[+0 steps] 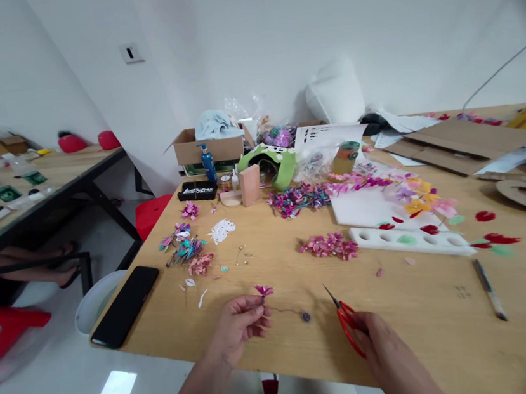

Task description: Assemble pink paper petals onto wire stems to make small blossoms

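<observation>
My left hand (238, 325) pinches a thin wire stem topped by a small magenta paper flower (263, 290); the wire trails right along the wooden table (401, 308) to a small dark bead (305, 316). My right hand (382, 348) is closed round the handles of small red scissors (345, 322), whose blades point up and left toward the wire. Both hands hover near the table's front edge.
A black phone (125, 305) lies at the front left corner. Piles of pink paper petals (329, 245), teal and pink flowers (186, 250), a white paint palette (409, 240), a brush (489, 289), a cardboard box (209, 146) and cardboard sheets (466, 137) crowd the table. A second table (26, 187) stands left.
</observation>
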{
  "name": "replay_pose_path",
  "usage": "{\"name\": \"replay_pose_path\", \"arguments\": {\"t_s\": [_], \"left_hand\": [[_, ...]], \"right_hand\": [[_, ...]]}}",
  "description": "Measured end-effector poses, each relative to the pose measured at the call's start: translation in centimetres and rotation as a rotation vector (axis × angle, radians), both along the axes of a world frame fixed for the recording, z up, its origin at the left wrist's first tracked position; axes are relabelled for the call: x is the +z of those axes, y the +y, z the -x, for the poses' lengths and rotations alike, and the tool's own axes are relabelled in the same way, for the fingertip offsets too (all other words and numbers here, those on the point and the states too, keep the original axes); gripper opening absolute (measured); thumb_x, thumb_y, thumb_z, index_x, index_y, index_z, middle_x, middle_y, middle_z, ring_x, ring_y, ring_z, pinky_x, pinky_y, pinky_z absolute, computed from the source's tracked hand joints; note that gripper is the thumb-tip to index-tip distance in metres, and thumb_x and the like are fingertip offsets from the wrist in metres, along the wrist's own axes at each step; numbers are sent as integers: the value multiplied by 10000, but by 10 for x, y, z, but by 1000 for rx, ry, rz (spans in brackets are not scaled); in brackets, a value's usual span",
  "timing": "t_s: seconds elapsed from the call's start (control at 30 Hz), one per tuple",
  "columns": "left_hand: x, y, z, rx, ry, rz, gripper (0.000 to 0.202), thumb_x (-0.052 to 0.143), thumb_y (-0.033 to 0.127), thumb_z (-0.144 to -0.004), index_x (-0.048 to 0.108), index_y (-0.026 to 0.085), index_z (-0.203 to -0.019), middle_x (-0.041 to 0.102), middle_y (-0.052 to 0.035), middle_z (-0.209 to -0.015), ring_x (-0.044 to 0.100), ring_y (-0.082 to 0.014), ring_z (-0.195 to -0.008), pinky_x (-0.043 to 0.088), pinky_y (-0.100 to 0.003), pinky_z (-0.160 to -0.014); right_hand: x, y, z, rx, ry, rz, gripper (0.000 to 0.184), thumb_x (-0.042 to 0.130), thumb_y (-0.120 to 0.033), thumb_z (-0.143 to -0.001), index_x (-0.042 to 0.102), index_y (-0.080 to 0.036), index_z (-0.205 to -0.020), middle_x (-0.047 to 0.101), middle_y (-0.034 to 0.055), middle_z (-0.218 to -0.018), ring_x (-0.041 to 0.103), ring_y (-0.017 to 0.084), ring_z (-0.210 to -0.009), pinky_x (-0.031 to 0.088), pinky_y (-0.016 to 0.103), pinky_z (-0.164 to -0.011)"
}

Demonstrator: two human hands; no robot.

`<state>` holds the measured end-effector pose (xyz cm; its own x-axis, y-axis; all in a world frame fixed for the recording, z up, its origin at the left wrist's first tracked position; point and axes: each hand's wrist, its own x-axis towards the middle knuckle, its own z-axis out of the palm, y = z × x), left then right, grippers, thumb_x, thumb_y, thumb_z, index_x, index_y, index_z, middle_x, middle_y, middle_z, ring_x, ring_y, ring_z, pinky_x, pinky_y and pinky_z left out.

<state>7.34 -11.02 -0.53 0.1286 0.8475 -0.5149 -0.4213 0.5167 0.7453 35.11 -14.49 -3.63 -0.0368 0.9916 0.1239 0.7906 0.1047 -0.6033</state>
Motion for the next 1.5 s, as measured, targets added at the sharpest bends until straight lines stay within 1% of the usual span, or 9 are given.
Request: {"name": "replay_pose_path", "arguments": {"t_s": [0.07,0.17,0.3,0.4,0.5,0.57,0.87,1.23,1.5], "left_hand": [[0,0,0,-20,-6,-4,377,839,272,-515,664,104,-804,706,-76,-728,634,-137,-555,433,-212,-468],[1,0,0,-40,-19,-6,385,836,295,-522,666,116,-817,702,-75,-746,653,-165,-618,428,-207,-458],[4,-3,1,-46,-40,-18,372,834,296,-533,671,116,-814,692,-68,-704,640,-160,-641,436,-209,-478],[7,-6,2,-36,-71,-21,358,838,274,-535,677,104,-807,686,-63,-671,617,-135,-595,439,-220,-510],[9,-8,2,-38,-100,-12,336,841,257,-535,673,105,-783,690,-63,-668,604,-118,-550,423,-222,-515],[10,-9,2,-43,-109,-6,327,843,246,-534,674,104,-775,691,-62,-663,601,-113,-541,421,-222,-522],[7,-8,-1,-96,-126,23,357,854,216,-497,682,113,-793,713,-80,-699,624,-129,-566,467,-249,-578],[4,-6,-6,-46,-64,54,375,872,256,-427,657,112,-700,653,-21,-555,604,-128,-491,460,-250,-523],[-4,-9,-10,-103,-55,57,391,864,293,-451,649,80,-698,659,-43,-591,588,-116,-491,464,-259,-552]], "right_hand": [[19,-3,18,69,268,121,230,428,-347,-864,551,-185,-972,637,84,-807,617,220,-734,494,308,-631],[40,-7,50,125,618,256,237,516,-420,-831,559,-191,-871,590,33,-720,571,175,-662,475,264,-582],[39,-6,89,-3,857,271,311,654,-445,-738,480,-191,-690,469,-38,-560,440,105,-483,368,201,-434],[32,0,109,-58,813,173,286,674,-412,-727,494,-191,-705,515,-26,-574,444,103,-462,387,207,-434],[30,7,121,-35,770,102,236,621,-405,-773,537,-186,-806,636,54,-754,535,137,-548,467,248,-523],[29,12,126,-1,772,102,235,602,-410,-786,531,-188,-813,649,68,-768,558,152,-572,482,264,-547],[22,20,121,-91,739,10,219,599,-392,-787,494,-203,-752,497,-30,-591,488,134,-518,422,239,-489],[31,21,124,-104,788,3,224,601,-392,-793,489,-202,-757,511,-22,-602,477,122,-511,386,217,-446],[29,18,124,-92,793,70,236,615,-395,-790,503,-189,-772,518,-34,-573,488,121,-515,391,223,-484]]}}
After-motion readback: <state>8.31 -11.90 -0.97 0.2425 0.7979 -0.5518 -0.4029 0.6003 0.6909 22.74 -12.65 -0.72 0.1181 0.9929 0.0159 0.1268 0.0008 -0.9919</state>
